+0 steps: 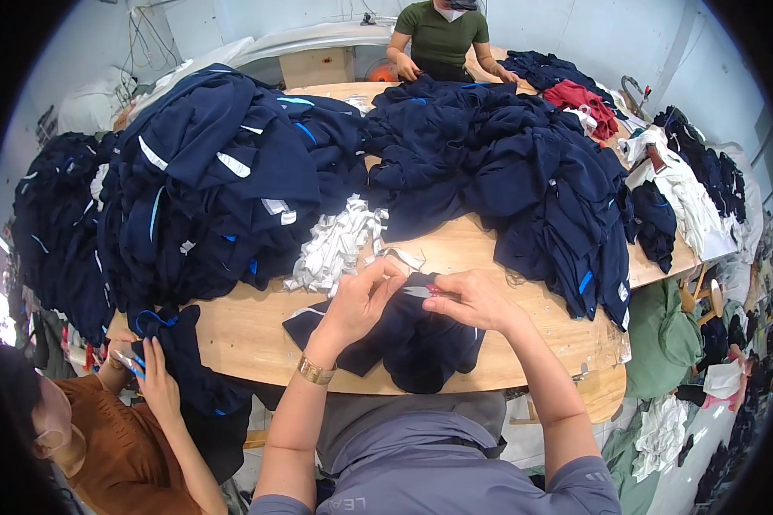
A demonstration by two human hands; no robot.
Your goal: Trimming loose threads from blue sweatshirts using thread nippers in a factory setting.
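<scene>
A dark navy garment point(421, 352) lies bunched at the table's front edge, right in front of me. My left hand point(358, 307) pinches its upper edge between thumb and fingers; a gold band circles that wrist. From the other side, my right hand point(472, 300) closes on what looks like small thread snips point(416, 293), their pale silver blades pointing left at the raised cloth. Reddish spots show at the right fingertips. Just beyond my left hand sits a heap of white fabric strips point(339, 245).
Big piles of navy garments cover the wooden table point(240, 330) at left point(223, 163) and right point(541, 180). A person in brown point(120, 429) works with blue-handled scissors at left. Another person in green point(442, 39) stands opposite. Red cloth point(580, 103) lies far right.
</scene>
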